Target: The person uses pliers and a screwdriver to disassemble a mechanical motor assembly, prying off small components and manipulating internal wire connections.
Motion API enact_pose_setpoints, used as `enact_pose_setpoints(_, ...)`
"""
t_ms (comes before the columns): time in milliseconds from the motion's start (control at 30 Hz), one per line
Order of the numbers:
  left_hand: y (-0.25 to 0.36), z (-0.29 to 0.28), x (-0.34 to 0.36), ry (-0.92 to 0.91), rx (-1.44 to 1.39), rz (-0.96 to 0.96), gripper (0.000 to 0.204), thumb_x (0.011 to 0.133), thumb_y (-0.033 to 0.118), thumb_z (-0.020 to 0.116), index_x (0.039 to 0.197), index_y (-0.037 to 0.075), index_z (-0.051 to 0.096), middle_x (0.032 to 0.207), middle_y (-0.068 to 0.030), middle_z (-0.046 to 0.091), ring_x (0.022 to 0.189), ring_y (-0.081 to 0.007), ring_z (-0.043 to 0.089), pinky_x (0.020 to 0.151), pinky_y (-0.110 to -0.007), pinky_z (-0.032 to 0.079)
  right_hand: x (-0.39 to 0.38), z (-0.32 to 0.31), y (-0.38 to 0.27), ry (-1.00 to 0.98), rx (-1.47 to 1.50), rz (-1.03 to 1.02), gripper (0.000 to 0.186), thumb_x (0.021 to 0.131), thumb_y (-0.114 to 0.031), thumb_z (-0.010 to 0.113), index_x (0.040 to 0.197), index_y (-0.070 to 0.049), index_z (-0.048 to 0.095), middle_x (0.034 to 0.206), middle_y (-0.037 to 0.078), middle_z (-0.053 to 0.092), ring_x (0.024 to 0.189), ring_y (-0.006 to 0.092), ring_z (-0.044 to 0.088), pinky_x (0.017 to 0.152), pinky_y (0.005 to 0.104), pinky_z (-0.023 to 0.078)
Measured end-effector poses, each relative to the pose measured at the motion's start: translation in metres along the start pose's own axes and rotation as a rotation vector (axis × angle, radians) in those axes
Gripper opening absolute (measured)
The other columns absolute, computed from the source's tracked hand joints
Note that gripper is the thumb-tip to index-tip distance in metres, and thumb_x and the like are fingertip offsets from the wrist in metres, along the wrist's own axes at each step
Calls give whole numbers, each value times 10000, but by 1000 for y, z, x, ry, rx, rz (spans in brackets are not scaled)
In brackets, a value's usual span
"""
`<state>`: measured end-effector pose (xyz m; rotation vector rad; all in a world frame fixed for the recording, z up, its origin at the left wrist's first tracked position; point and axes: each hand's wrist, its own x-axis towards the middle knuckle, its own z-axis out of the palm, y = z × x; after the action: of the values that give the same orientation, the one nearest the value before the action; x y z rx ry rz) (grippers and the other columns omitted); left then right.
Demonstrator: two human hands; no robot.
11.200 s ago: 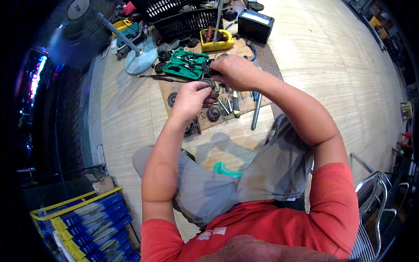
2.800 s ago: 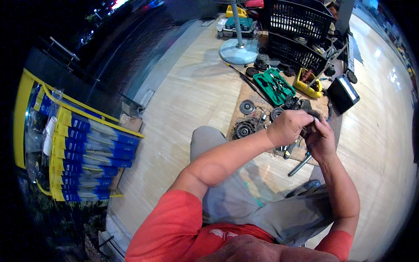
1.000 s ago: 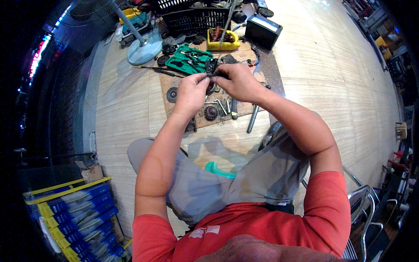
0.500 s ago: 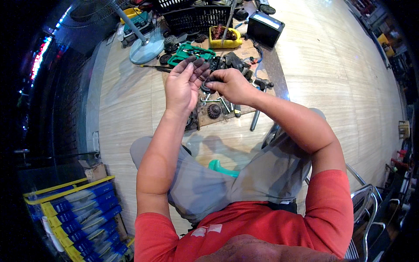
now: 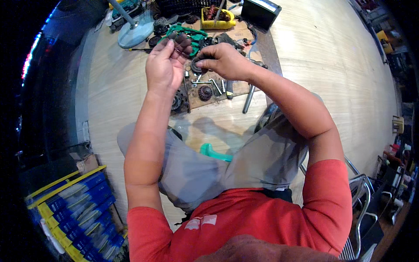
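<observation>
My right hand pinches a dark, round, ring-like metal part between thumb and fingers. Close by on the left, my left hand is raised with its palm turned inward, fingers loosely curled and apart, nothing visible in them. Both hands have blackened fingertips. Beneath them, on a stained board, lie a dark toothed gear, an L-shaped wrench and a tool with a black and yellow handle. A green tool case sits beyond, partly hidden by my left fingers.
A yellow container holding reddish-brown parts and a black battery stand at the back. A fan's round base is at the far left. A metal tube lies right of the board. Green plastic shows between my knees.
The view has shifted, so the floor items sit higher and further left. My hands have drawn slightly apart, and the round part in my right hand now shows more fully.
</observation>
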<state>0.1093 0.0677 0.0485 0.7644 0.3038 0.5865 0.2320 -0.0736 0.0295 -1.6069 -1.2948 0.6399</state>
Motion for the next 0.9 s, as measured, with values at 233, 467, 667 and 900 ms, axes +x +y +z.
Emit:
enact_pose_setpoints(233,16,-7,5,43,-17,32,181,974,54,462,1088,-9,586,1024,-168,663,870,-236,655,757,-362,553,0,-11,0,-56,-69,-2,241,868,-255,665,962,-33,677,757,173,654,671,275,643,644,379,501)
enact_pose_setpoints(467,5,-4,-1,-103,-19,-25,222,976,54,450,1136,-18,587,1087,-180,652,971,-275,648,854,-416,539,0,-13,-4,-101,-177,-87,330,849,-291,678,1052,-32,655,872,227,651,824,341,658,741,411,503)
enact_pose_setpoints(667,-7,5,-6,-77,-47,-78,230,980,34,420,1140,-42,566,1113,-216,634,1033,-330,634,931,-460,520,0,-6,-7,10,77,-51,517,832,-210,722,1245,18,509,1011,143,657,895,176,624,806,330,507)
enact_pose_setpoints(900,-19,20,-16,-92,-8,-68,234,966,13,433,1148,-49,566,1123,-191,638,1042,-292,640,930,-404,521,-3,-4,-11,170,153,-8,470,850,-73,698,1252,26,476,1049,80,635,937,125,629,850,275,521)
